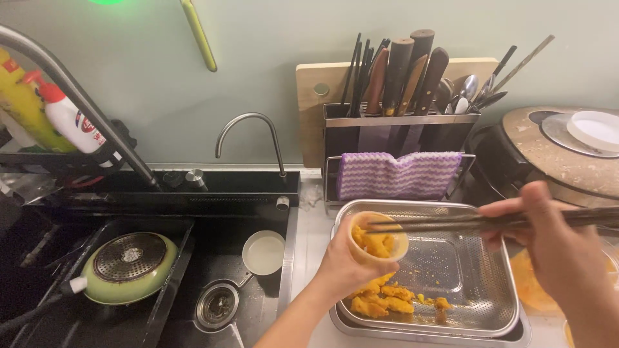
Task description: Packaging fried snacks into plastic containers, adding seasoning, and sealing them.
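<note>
My left hand (340, 265) grips a small pale yellow cup (379, 240) tilted over a perforated steel tray (478, 277). Orange-yellow food pieces fill the cup, and more of them (385, 300) lie at the tray's near left corner. My right hand (547, 243) holds dark chopsticks (451, 223) that reach left, with their tips at the cup's mouth.
A black sink on the left holds a green pan (129, 267), a small white bowl (264, 252) and a drain (216, 305). Behind the tray stand a knife and utensil rack (401, 122), a striped purple cloth (398, 174) and a cutting board. A rice cooker (567, 154) sits at the right.
</note>
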